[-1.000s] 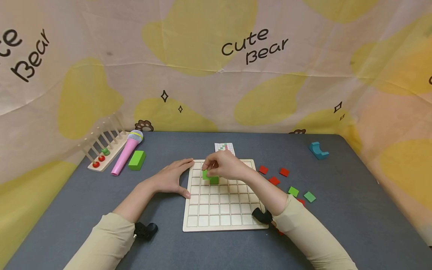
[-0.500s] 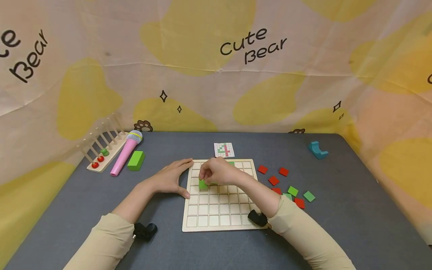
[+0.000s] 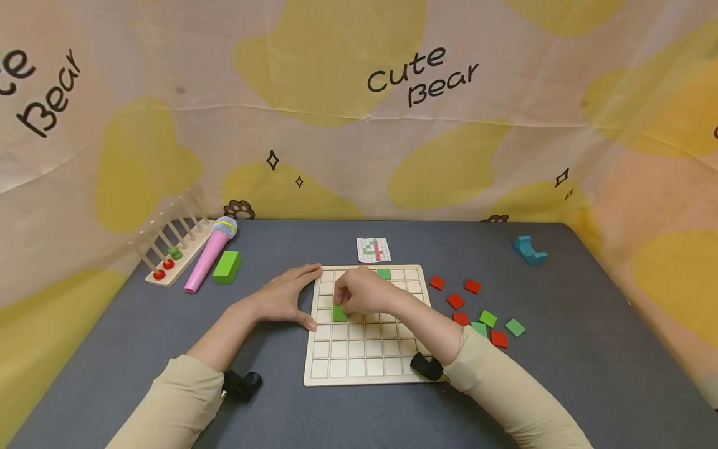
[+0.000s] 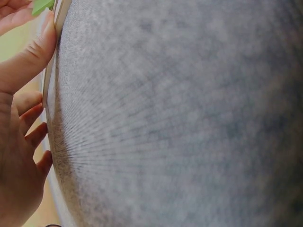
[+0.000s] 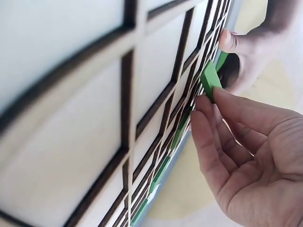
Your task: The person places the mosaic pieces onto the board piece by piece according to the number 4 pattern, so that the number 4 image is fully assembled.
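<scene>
A square wooden grid board (image 3: 373, 366) lies on the table in the head view. My right hand (image 3: 364, 290) is over its left part and pinches a green square tile (image 3: 339, 313) between thumb and fingertips. In the right wrist view the pinched tile (image 5: 211, 80) is tilted against the grid, with several other green tiles (image 5: 161, 172) lying in cells beyond. One green tile (image 3: 384, 274) shows in the top row; my right hand covers others in the head view. Along the board's left edge rests my left hand (image 3: 283, 296), fingers spread, thumb touching the rim.
A small pattern card (image 3: 373, 249) lies behind the board. Loose red tiles (image 3: 455, 301) and green tiles (image 3: 488, 318) are to its right. Farther out are a blue curved block (image 3: 529, 250), a green block (image 3: 227, 267), a pink microphone (image 3: 209, 255) and a peg rack (image 3: 182, 259).
My right hand has moved slightly toward me with the green tile, from an upper row of the board to a lower one, uncovering the card. The left hand stays in place.
</scene>
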A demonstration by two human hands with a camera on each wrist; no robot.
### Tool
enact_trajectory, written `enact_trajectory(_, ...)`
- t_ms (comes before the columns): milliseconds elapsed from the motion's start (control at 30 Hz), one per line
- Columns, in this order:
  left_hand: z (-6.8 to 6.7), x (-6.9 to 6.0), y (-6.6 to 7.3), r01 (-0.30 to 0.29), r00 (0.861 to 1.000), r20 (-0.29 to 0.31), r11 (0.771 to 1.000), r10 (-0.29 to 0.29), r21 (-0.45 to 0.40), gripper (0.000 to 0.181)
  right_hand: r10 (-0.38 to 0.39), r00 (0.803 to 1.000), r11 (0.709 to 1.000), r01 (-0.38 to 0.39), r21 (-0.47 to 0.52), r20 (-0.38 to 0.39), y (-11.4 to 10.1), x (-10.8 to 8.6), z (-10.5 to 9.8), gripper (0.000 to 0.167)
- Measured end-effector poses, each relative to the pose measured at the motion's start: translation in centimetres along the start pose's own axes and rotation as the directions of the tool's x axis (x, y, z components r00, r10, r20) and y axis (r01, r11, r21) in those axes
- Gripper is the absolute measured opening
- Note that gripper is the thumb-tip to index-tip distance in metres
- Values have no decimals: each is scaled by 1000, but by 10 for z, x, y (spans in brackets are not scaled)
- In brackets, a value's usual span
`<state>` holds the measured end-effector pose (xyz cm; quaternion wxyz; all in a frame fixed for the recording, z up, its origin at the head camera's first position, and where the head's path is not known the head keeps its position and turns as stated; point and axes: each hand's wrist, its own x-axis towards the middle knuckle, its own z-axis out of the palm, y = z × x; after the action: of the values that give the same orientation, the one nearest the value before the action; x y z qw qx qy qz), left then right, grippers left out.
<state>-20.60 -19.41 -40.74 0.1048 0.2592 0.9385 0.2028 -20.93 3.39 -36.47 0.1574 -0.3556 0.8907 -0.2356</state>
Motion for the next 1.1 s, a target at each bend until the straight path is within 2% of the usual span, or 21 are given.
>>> enact_trajectory(633,-1,0,1,1,1000,4,1000,-1,-6,115,18,1000,1000,-18,-13,-8,0,-1,4,9)
enact_trajectory(933,-1,-1,1,-7,1000,-4,1000,7,-4,115,2,1000,999,-3,-32,-19,1,1,6,10)
enact_trajectory(1100,-2,-1,2,-13,1000,-6,1000,13,2,115,-8,999,999,6,-40,-43,-1,0,1,11)
